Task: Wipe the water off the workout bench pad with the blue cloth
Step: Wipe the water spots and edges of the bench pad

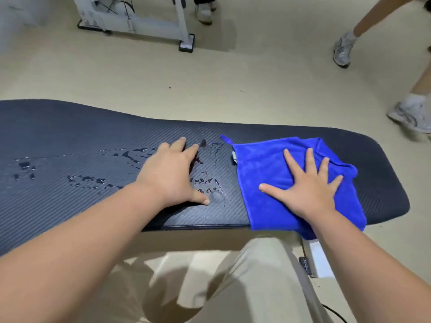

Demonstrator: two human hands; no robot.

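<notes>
The dark textured bench pad [70, 136] runs across the view from left to right. Water droplets and streaks [98, 180] lie over its left and middle parts. The blue cloth [263, 169] is spread flat on the right part of the pad, its lower edge hanging over the near side. My right hand [305, 185] presses flat on the cloth with fingers spread. My left hand [172, 173] rests palm down on the bare wet pad just left of the cloth, fingers loosely apart, holding nothing.
My legs in beige trousers [233, 283] are below the pad's near edge. A white bench leg [319, 257] shows under the cloth. A white machine frame [140, 22] stands at the back. Other people's legs and sneakers [342, 50] are at the right.
</notes>
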